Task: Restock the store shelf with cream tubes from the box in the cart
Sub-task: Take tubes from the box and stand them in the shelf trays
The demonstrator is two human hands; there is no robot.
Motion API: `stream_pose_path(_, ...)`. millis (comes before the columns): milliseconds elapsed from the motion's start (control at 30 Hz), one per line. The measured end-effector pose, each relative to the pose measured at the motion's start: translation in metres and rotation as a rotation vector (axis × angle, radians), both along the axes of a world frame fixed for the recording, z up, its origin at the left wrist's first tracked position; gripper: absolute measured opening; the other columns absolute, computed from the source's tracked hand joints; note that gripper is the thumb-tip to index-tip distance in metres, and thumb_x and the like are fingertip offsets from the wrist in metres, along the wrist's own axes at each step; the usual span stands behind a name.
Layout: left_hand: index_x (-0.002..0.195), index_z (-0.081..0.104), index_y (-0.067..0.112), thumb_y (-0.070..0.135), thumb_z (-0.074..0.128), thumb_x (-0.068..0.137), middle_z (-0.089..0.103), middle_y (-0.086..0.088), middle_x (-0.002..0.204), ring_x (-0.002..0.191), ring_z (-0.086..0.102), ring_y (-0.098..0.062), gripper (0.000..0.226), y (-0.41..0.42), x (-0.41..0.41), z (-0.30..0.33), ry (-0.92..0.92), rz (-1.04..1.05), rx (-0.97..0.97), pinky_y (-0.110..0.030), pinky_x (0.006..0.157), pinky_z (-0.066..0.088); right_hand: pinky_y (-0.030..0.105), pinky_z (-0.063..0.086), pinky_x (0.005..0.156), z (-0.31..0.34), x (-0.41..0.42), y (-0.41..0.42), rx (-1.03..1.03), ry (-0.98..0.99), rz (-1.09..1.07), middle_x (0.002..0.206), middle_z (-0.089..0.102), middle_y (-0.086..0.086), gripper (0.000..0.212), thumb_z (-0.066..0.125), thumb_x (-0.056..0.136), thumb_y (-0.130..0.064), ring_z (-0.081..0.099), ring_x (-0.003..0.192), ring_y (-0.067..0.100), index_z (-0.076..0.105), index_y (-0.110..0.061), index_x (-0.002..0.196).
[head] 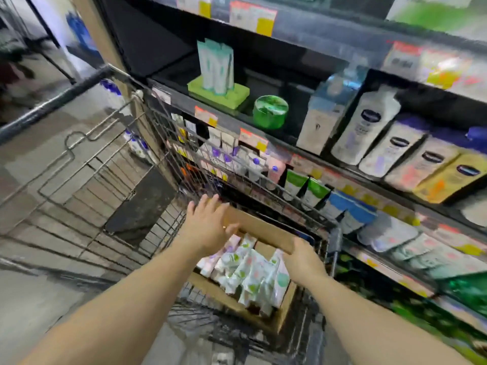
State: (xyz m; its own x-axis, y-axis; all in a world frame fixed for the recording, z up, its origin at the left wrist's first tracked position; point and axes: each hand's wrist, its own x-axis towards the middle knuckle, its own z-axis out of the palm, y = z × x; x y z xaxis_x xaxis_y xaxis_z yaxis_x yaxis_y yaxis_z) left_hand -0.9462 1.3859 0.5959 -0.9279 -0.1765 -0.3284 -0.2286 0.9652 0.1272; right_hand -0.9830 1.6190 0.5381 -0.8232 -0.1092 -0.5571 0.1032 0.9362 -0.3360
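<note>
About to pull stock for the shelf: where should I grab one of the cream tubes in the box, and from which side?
Take a cream tube by its upper end, coming from above. The tubes lie packed side by side, leaning in the open cardboard box, so only their tops are free. The right hand grips the flap; the left hand hovers open and seems best placed to reach in.

Grey tiled floor [39,164], dark shelving unit [158,35] with blurred price tags [253,18], bright overhead light.

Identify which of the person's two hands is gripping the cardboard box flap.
The right hand: its fingers curl over the edge of the cardboard flap. The left hand hovers with fingers spread above the box, holding nothing.
</note>
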Motion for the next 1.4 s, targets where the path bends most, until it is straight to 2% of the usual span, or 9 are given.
stream_pose_path(100, 0.154, 0.019, 0.029, 0.062, 0.032, 0.096, 0.001, -0.001, 0.165, 0.151, -0.003, -0.026, 0.068, -0.008, -0.013, -0.031, -0.02, -0.04, 0.02, -0.049, 0.121, -0.002, 0.04, 0.051, 0.089, -0.037, 0.01, -0.005, 0.049, -0.077, -0.08, 0.152, 0.031, 0.011, 0.055, 0.045, 0.101, -0.034, 0.053, 0.119, 0.032, 0.024, -0.02, 0.149)
stream_pose_path(233, 0.152, 0.024, 0.029, 0.065, 0.031, 0.095, 0.007, -0.002, 0.165, 0.151, 0.001, -0.026, 0.068, -0.019, -0.017, -0.08, -0.048, -0.092, 0.006, -0.05, 0.121, 0.003, 0.038, 0.046, 0.083, -0.092, 0.022, -0.016, -0.019, -0.174, -0.233, 0.161, 0.011, 0.007, 0.066, 0.042, 0.1, -0.014, 0.046, 0.127, 0.036, 0.009, -0.029, 0.155)
stream_pose_path(367, 0.151, 0.029, 0.028, 0.065, 0.028, 0.095, 0.016, -0.003, 0.163, 0.15, 0.01, -0.027, 0.067, -0.025, -0.011, -0.122, -0.103, -0.129, 0.0, -0.051, 0.12, 0.009, 0.029, 0.03, 0.084, -0.145, 0.045, -0.028, -0.05, -0.141, -0.407, 0.153, 0.029, 0.015, 0.063, 0.04, 0.099, -0.011, 0.044, 0.125, 0.024, 0.011, -0.022, 0.155)
stream_pose_path(500, 0.151, 0.03, 0.029, 0.074, 0.012, 0.084, 0.02, -0.004, 0.162, 0.149, 0.012, -0.03, 0.083, -0.03, -0.001, -0.153, -0.17, -0.144, -0.007, -0.051, 0.118, 0.009, 0.037, 0.038, 0.098, -0.16, 0.052, -0.035, 0.015, -0.017, -0.444, 0.149, 0.03, 0.016, 0.057, 0.037, 0.1, -0.015, 0.042, 0.128, 0.029, 0.018, -0.021, 0.153)
stream_pose_path(633, 0.152, 0.025, 0.028, 0.066, 0.026, 0.093, 0.016, -0.005, 0.163, 0.15, 0.009, -0.028, 0.07, -0.037, 0.004, -0.167, -0.257, -0.114, 0.002, -0.048, 0.119, 0.006, 0.035, 0.05, 0.072, -0.161, 0.041, -0.04, 0.307, -0.148, -0.282, 0.128, 0.05, 0.018, 0.072, 0.033, 0.098, -0.004, 0.062, 0.097, 0.031, -0.009, -0.015, 0.155)
stream_pose_path(733, 0.151, 0.027, 0.026, 0.06, 0.034, 0.096, 0.016, -0.005, 0.163, 0.15, 0.009, -0.029, 0.065, -0.037, 0.007, -0.173, -0.265, -0.103, 0.02, -0.049, 0.12, 0.008, 0.037, 0.055, 0.071, -0.167, 0.041, -0.04, 0.359, -0.121, -0.258, 0.111, 0.06, 0.015, 0.078, 0.039, 0.095, -0.004, 0.064, 0.089, 0.029, -0.012, -0.012, 0.154)
stream_pose_path(1033, 0.15, 0.029, 0.029, 0.057, 0.036, 0.097, 0.019, -0.003, 0.162, 0.151, 0.007, -0.027, 0.06, -0.024, 0.008, -0.176, -0.261, -0.101, 0.093, -0.049, 0.12, 0.007, 0.04, 0.052, 0.08, -0.161, 0.03, -0.04, 0.18, -0.219, -0.544, 0.136, 0.044, 0.019, 0.08, 0.066, 0.087, -0.013, 0.06, 0.109, 0.037, 0.014, -0.007, 0.149)
stream_pose_path(1200, 0.151, 0.027, 0.031, 0.056, 0.039, 0.097, 0.02, -0.002, 0.162, 0.151, 0.007, -0.027, 0.061, -0.017, 0.009, -0.174, -0.292, -0.11, 0.13, -0.048, 0.121, 0.008, 0.028, 0.051, 0.069, -0.159, 0.036, -0.037, 0.067, -0.238, -0.523, 0.118, 0.053, 0.014, 0.038, 0.068, 0.08, -0.022, 0.058, 0.084, 0.029, 0.058, -0.013, 0.115)
stream_pose_path(1400, 0.147, 0.039, 0.026, 0.058, 0.038, 0.097, 0.028, -0.003, 0.16, 0.149, 0.013, -0.026, 0.06, -0.002, 0.006, -0.173, -0.329, -0.116, 0.255, -0.042, 0.121, 0.014, 0.023, 0.039, 0.056, -0.137, 0.042, -0.037, -0.102, -0.16, -0.463, 0.105, 0.063, -0.001, 0.036, 0.066, 0.084, -0.024, 0.057, 0.086, 0.022, 0.048, -0.022, 0.115)
